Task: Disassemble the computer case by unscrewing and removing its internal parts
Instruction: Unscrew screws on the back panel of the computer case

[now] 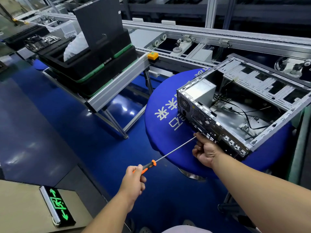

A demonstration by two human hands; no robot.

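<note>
Head view, places taken from the computer case (235, 105). Lay on its side, open face up, on the round blue table (161, 105), rear panel turned toward the person. Left hand (134, 180) well below and left of the case, fingers wrapped round the orange-and-black handle of a long screwdriver (168, 154). Shaft ran up and right, tip meeting the lower edge of the rear panel. Right hand (206, 151) just beside that spot, fingers curled at the tip; whether pinching the shaft or steadying a screw, could not tell.

Step in hand, by judgement: backing out a rear-panel screw, probably one holding an internal part. Next move likely called for seating the tip squarely, turning without slipping, and catching the loosened screw.

Case itself: bare grey metal frame, largely stripped. Silver power supply box (200, 93) sat in the near-left corner behind a fan grille, loose black cables (247, 115) trailing across the floor, empty drive bays along the far side.
</note>
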